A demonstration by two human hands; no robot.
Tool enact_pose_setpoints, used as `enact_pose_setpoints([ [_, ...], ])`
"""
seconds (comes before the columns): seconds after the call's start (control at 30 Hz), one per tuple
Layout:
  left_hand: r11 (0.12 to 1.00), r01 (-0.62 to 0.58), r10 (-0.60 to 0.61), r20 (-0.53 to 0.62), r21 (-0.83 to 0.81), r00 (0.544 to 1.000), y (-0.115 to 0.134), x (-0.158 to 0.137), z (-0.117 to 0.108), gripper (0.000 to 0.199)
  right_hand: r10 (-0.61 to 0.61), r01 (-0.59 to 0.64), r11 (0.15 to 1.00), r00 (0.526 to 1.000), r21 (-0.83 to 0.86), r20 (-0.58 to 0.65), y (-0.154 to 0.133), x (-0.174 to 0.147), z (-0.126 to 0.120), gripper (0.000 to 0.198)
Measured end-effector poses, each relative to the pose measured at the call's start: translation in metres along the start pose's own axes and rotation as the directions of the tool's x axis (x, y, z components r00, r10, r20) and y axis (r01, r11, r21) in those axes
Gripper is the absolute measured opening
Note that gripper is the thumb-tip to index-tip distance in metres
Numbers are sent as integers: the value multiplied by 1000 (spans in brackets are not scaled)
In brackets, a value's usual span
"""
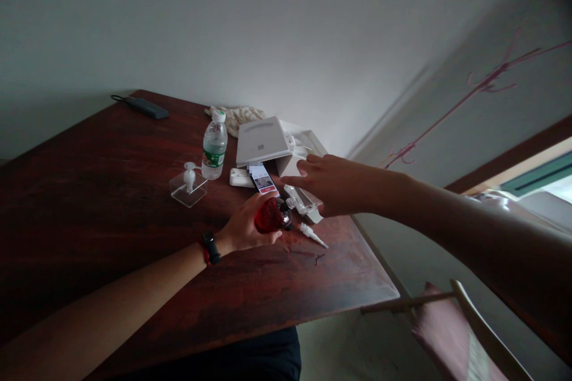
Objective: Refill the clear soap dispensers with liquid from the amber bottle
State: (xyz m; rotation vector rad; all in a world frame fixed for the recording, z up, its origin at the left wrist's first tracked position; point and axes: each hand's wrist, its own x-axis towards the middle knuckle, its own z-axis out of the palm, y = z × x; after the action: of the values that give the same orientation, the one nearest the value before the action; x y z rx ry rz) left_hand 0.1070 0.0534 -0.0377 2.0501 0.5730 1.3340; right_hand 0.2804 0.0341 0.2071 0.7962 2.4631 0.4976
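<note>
**A:** State of the left hand?
**B:** Curled part-way and closed around a rounded clear bottle of red liquid; fingers on the far side, thumb on the near side. The bottle is tilted, its dark neck pointing away from the palm.

**A:** And the right hand?
**B:** Index finger extended, the others loosely bent. A flat, clear, square-sided plastic container shows just under those fingers. Whether they grip it cannot be told; the hand covers part of it.

**A:** Relation of the two vessels?
**B:** The container's small clear neck appears right beside the bottle's dark neck, between the two hands. Contact cannot be confirmed.

**A:** Handling estimate for the bottle?
**B:** Judged modest in weight, the liquid free to shift with tilt. The wall looks smooth, probably slippery if wet. Best hold: low around the rounded body, as the left fingers have it, leaving the neck clear.

**A:** For the container?
**B:** Probably light and stiff, perhaps prone to cracking. Its opposite flat sides seem the sounder hold; pinching the neck would let it swivel.

**A:** Other items near the fingers?
**B:** A slim white plastic pump head with a tapered tube lies beyond the left thumb tip, below the right fingers. A phone with a lit screen lies just past the left fingertips.
</note>
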Motion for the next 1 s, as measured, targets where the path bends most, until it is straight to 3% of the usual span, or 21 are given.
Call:
enact_pose_setpoints([
  [0.17, 1000, -3, 3, -14, -7, 1000, 0, 0, 1, 88, -2, 2, 1000, 999, 12, -52, 0, -1, 2, 81],
  [1.0, 999, 10, -11, -12, -52, 1000, -4, -1, 2, 89, -22, 18, 998, 997, -52, -74, 3, 0, 6, 80],
])
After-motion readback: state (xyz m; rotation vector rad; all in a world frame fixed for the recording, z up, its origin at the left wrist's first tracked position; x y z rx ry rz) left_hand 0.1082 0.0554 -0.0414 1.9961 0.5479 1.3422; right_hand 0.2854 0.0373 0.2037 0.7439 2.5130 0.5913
